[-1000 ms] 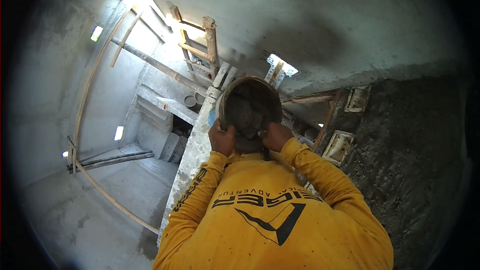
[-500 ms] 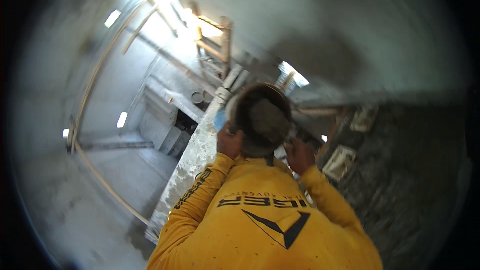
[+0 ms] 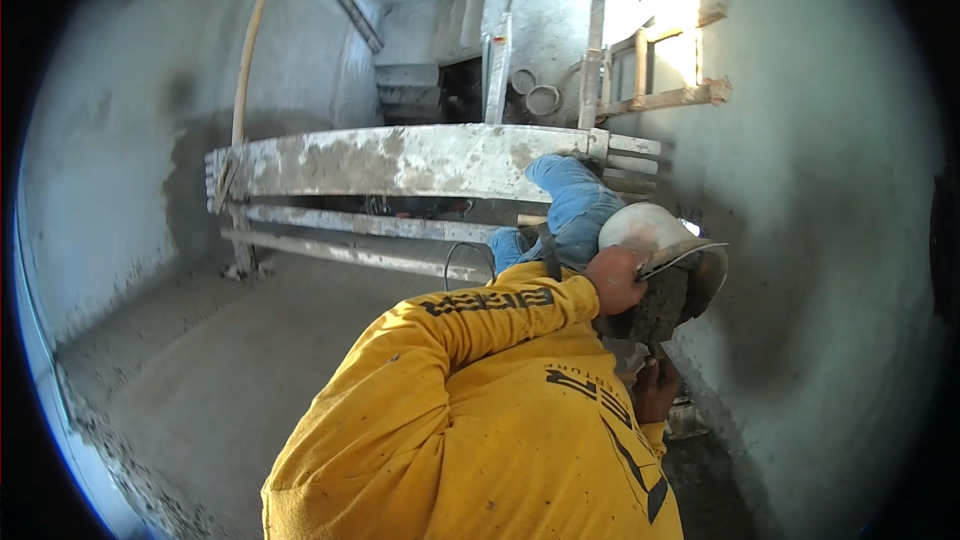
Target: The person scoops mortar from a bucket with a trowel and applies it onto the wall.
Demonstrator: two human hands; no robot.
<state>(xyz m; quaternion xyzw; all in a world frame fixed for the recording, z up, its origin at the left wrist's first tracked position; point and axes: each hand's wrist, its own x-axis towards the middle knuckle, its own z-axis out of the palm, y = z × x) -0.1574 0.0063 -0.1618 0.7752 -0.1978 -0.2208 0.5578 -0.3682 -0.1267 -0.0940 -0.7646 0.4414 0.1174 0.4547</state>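
A pale, rounded bucket [image 3: 640, 230] is tipped on its side in front of my body, mouth toward the lower right. Grey mortar [image 3: 660, 312] shows at its mouth, hanging down past the rim. My left hand [image 3: 616, 280] is closed on the bucket's rim, its sleeve stretched across my chest. Lower down, close beneath the mortar, my right hand [image 3: 656, 387] has its fingers curled. What lies in that hand is too dark and small to tell.
A mortar-stained plank [image 3: 390, 162] spans ahead on wooden poles, with lower rails [image 3: 370, 225] beneath. Two buckets [image 3: 543, 99] stand on the floor beyond. A plastered wall [image 3: 800, 240] rises close on my right. A wooden frame [image 3: 670, 100] stands at the far right.
My view has swung round, bringing the plank across the front. The bucket has gone from mouth-up to tipped over. My right hand has moved from beside the bucket to below its mouth.
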